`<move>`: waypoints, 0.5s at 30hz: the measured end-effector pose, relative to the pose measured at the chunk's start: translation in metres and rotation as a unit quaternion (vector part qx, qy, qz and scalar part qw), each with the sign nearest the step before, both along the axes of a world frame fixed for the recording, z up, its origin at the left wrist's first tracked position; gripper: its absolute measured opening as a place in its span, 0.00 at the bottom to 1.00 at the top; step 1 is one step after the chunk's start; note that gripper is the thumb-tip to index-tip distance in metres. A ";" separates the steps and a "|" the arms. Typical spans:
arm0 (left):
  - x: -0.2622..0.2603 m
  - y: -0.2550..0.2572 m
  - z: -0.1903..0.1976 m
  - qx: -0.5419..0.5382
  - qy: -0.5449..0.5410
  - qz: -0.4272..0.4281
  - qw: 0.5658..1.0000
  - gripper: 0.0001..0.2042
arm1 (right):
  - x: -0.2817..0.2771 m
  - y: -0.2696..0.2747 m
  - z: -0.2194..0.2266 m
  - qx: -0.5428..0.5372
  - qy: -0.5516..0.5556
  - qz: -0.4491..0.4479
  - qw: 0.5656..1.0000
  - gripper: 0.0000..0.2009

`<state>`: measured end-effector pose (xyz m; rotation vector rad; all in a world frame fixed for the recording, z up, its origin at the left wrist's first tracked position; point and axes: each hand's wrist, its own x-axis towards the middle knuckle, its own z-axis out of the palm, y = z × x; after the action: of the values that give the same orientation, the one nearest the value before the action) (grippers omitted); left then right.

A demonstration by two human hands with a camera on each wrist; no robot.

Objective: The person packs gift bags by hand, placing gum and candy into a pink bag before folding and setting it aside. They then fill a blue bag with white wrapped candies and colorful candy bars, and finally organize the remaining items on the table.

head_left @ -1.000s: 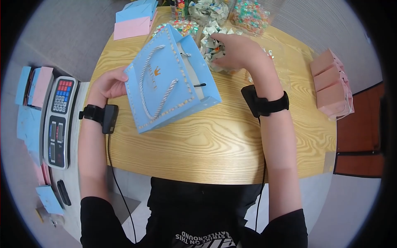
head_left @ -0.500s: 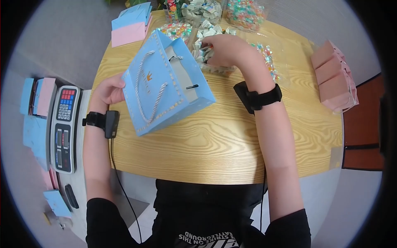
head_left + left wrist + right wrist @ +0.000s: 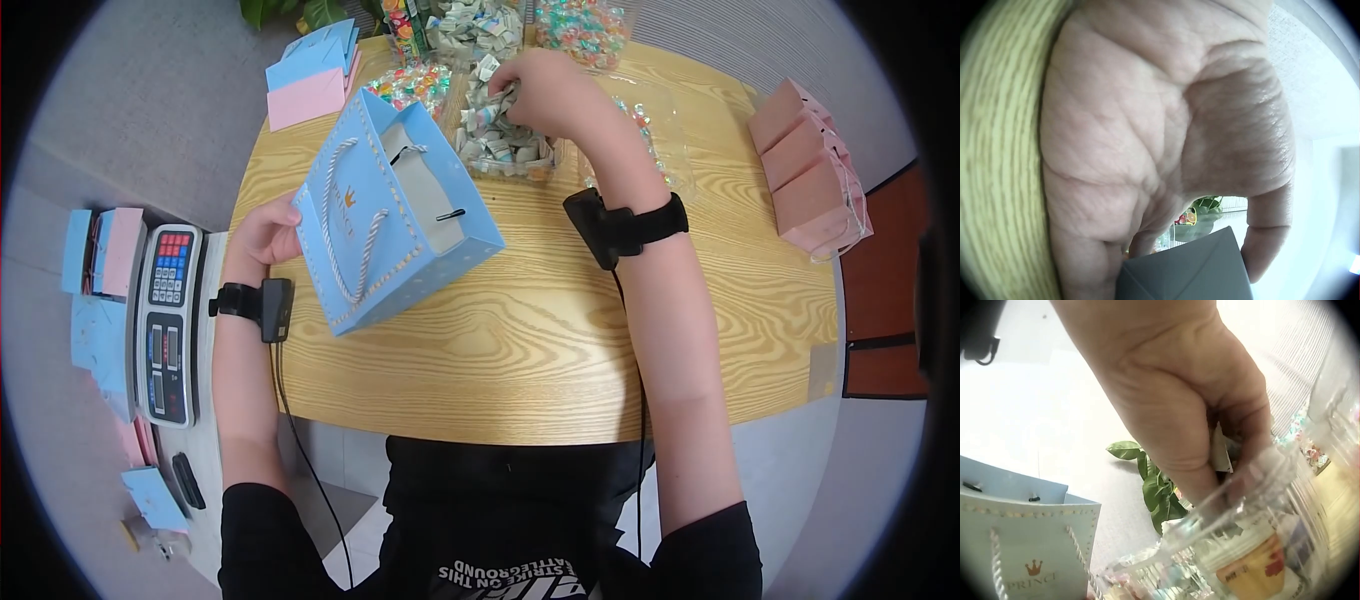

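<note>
Tilted over the table, the blue paper bag has rope handles and an open top facing right. My left hand pinches its left edge between thumb and fingers; the left wrist view shows the bag's grey-looking corner at those fingers. Over a clear box of whitish wrapped pieces, my right hand has its fingers curled down. In the right wrist view a pale wrapper shows between thumb and fingers of the right hand, behind the clear box wall; the fingertips are partly hidden.
More clear boxes of colourful sweets stand at the back. Folded blue and pink bags lie back left, pink bags stand at the right edge, and a scale is on the left.
My right hand has gone from spread fingers above the wrapped pieces to curled fingers among them. The bag has tilted slightly, its opening now showing more. The head view has shifted a little.
</note>
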<state>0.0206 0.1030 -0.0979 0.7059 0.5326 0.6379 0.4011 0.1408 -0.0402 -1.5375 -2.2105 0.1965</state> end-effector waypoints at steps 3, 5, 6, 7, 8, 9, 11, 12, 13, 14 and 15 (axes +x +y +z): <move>-0.001 0.000 -0.001 -0.001 0.002 0.001 1.000 0.34 | 0.001 -0.008 0.015 -0.024 0.040 -0.007 0.999 0.17; -0.001 0.001 -0.001 -0.002 -0.002 0.000 1.000 0.34 | 0.002 -0.010 0.019 -0.006 0.046 -0.002 0.999 0.17; -0.001 0.001 -0.002 -0.004 -0.005 -0.001 1.000 0.35 | 0.003 -0.010 0.022 0.010 0.051 0.002 0.999 0.17; -0.001 0.001 -0.001 -0.004 -0.005 -0.001 1.000 0.35 | 0.003 -0.011 0.024 0.011 0.051 0.002 0.999 0.17; -0.001 0.001 -0.001 -0.004 -0.003 -0.002 1.000 0.35 | 0.002 -0.012 0.027 0.005 0.066 -0.001 0.998 0.16; -0.001 0.001 -0.001 -0.005 -0.001 -0.002 1.000 0.35 | 0.002 -0.014 0.030 0.000 0.081 -0.003 0.997 0.16; 0.000 0.000 0.000 -0.006 0.001 0.000 1.000 0.35 | 0.003 -0.019 0.038 -0.017 0.103 -0.009 0.995 0.16; 0.000 0.000 0.000 -0.006 0.003 0.002 1.000 0.35 | 0.003 -0.021 0.041 -0.035 0.125 -0.015 0.991 0.16; 0.000 0.000 -0.001 -0.006 0.003 0.003 1.000 0.35 | 0.004 -0.021 0.043 -0.035 0.125 -0.014 0.991 0.16; -0.001 0.000 -0.001 -0.010 0.003 0.004 1.000 0.35 | 0.006 -0.020 0.045 -0.005 0.112 0.010 0.994 0.15; -0.002 0.001 -0.002 -0.015 0.002 0.006 1.000 0.36 | 0.006 -0.020 0.047 0.025 0.100 0.036 0.994 0.14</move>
<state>0.0188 0.1037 -0.0999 0.6773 0.5495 0.6388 0.4075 0.1211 0.0069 -1.3507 -2.0981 0.2997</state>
